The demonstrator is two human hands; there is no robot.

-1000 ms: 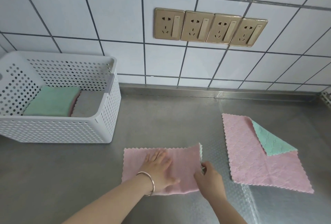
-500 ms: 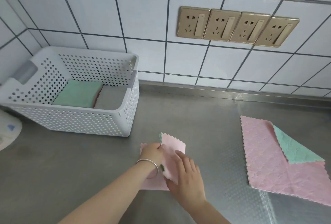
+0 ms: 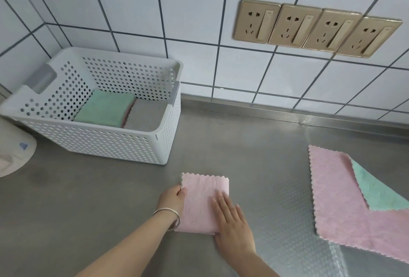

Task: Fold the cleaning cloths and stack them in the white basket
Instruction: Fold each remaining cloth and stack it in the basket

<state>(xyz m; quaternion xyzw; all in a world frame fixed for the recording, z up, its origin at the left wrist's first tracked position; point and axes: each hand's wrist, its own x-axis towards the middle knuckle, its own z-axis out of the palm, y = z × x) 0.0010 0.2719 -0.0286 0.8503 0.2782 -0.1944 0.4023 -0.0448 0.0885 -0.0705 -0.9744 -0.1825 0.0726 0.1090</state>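
Note:
A small folded pink cloth [image 3: 200, 201] lies flat on the steel counter near its front. My left hand [image 3: 171, 199], with a silver bangle on the wrist, grips the cloth's left edge with its thumb on top. My right hand [image 3: 232, 221] presses flat on the cloth's right side, fingers straight. The white perforated basket [image 3: 124, 144] stands at the back left and holds a folded green cloth [image 3: 106, 110] beside a folded grey cloth [image 3: 146, 116]. An unfolded pink cloth [image 3: 340, 201] with one corner turned over to show its green side lies on the right.
A tiled wall with a row of gold sockets [image 3: 316, 29] runs behind the steel counter [image 3: 243, 144]. A white rounded object [image 3: 13, 152] sits at the far left edge, next to the basket.
The pink cloth went from a wide strip to a small folded square. My right hand brought the right half over and now lies flat on top. The view shifted left.

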